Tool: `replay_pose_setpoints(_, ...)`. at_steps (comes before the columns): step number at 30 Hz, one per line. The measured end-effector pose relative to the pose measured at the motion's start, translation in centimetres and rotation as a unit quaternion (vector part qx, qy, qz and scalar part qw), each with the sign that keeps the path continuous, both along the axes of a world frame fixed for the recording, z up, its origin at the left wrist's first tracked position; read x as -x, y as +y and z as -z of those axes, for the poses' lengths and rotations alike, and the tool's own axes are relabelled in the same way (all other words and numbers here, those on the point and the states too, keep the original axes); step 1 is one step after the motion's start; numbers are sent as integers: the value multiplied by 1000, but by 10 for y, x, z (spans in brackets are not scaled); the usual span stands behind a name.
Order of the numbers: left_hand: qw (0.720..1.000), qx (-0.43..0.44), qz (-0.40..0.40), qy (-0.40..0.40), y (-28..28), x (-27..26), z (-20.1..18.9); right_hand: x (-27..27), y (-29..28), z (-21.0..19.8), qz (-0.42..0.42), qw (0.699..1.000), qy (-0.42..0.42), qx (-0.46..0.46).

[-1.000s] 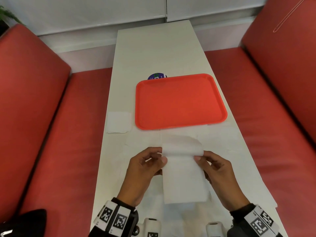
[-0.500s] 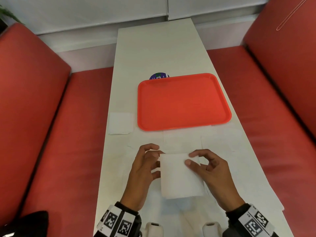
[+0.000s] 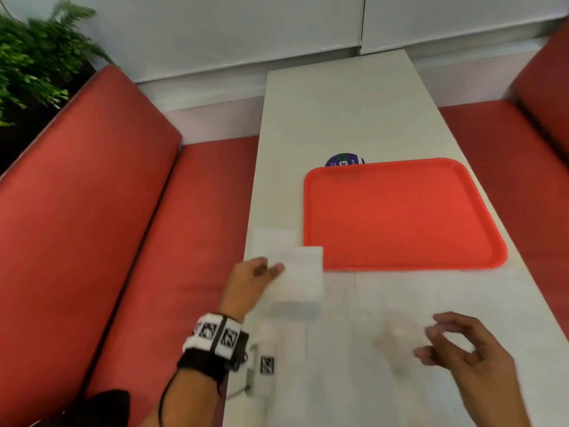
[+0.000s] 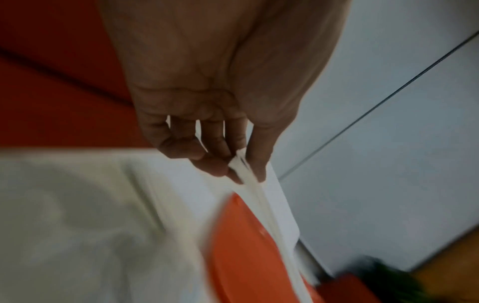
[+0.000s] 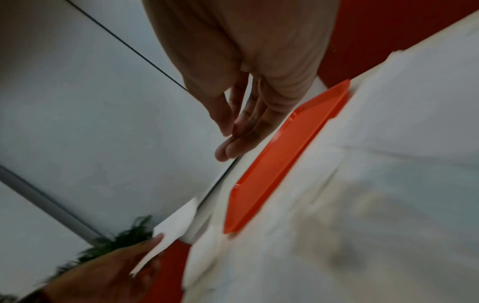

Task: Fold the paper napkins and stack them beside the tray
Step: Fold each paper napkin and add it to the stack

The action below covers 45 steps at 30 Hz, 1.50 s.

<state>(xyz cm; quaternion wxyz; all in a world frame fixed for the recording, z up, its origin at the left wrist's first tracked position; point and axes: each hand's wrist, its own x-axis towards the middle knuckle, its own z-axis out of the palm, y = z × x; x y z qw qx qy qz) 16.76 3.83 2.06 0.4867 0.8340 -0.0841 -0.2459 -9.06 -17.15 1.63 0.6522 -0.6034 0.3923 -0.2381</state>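
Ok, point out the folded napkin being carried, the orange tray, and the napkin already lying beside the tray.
folded napkin [image 3: 303, 274], head view, middle of its top face.
orange tray [image 3: 397, 211], head view, bare floor of the tray.
napkin beside the tray [image 3: 271, 243], head view, its uncovered far part.

Our left hand [image 3: 251, 280] reaches forward to the near left corner of the tray [image 3: 400, 211], thumb and fingertips [image 4: 217, 170] pinching the edge of a folded napkin [image 3: 300, 274] in a tight grip. Our right hand [image 3: 471, 355] hovers well nearer than the tray, palm down, fingers loosely spread and holding nothing.
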Motion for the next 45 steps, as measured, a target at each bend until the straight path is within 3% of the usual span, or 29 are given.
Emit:
replay_pose_setpoints(4, 997, -65, -2, -42, 7, -87, 19, 15, -6, 24, 2, 996, 54, 64)
replay_pose_setpoints(6, 993, -100, 12, -65, 0, -108, 30, 23, -7, 30, -27, 998, 44, 46)
replay_pose_setpoints(11, 973, -210, 1, -100, -16, -123, 61, 39, -15, 67, -29, 993, 108, -30)
replay_pose_setpoints(16, 973, -207, -37, -94, -17, -114, 77, 27, -5, 61, -20, 991, 126, 23)
replay_pose_setpoints(19, 946, -249, -19, -206, -16, -101, 72, 16, 4, 47, -9, 994, 101, 42)
replay_pose_setpoints(21, 908, -259, 41, -326, -17, -91, 67, 16, 1, 45, -24, 991, 124, 49)
replay_pose_setpoints(23, 879, -250, 122, -387, -19, -81, 69, 19, 0, 45, -52, 986, 149, 57)
replay_pose_setpoints(26, 865, -272, 229, -353, -20, -69, 78, 21, -2, 45, -67, 985, 145, 58)
replay_pose_setpoints(28, 869, -300, 260, -296, -19, -67, 86, 16, -2, 39, -59, 991, 117, 32)
replay_pose_setpoints(31, 879, -316, 269, -235, -19, -66, 96, 14, -5, 34, -53, 993, 106, 0)
replay_pose_setpoints(35, 871, -330, 280, -232, -25, -69, 92, 15, -6, 27, -52, 993, 103, -13)
replay_pose_setpoints(37, 874, -331, 268, -232, -28, -66, 82, 21, -5, 33, -73, 989, 123, 46)
replay_pose_setpoints(39, 882, -318, 239, -254, -29, -57, 71, 30, -11, 45, -97, 959, 201, 171)
replay_pose_setpoints(41, 885, -281, 197, -314, -27, -45, 60, 37, -11, 58, -151, 908, 290, 262)
replay_pose_setpoints(43, 880, -225, 166, -384, -23, -27, 51, 42, -14, 74, -197, 842, 399, 306)
replay_pose_setpoints(45, 884, -188, 155, -398, -21, -2, 41, 42, -12, 87, -210, 802, 437, 350)
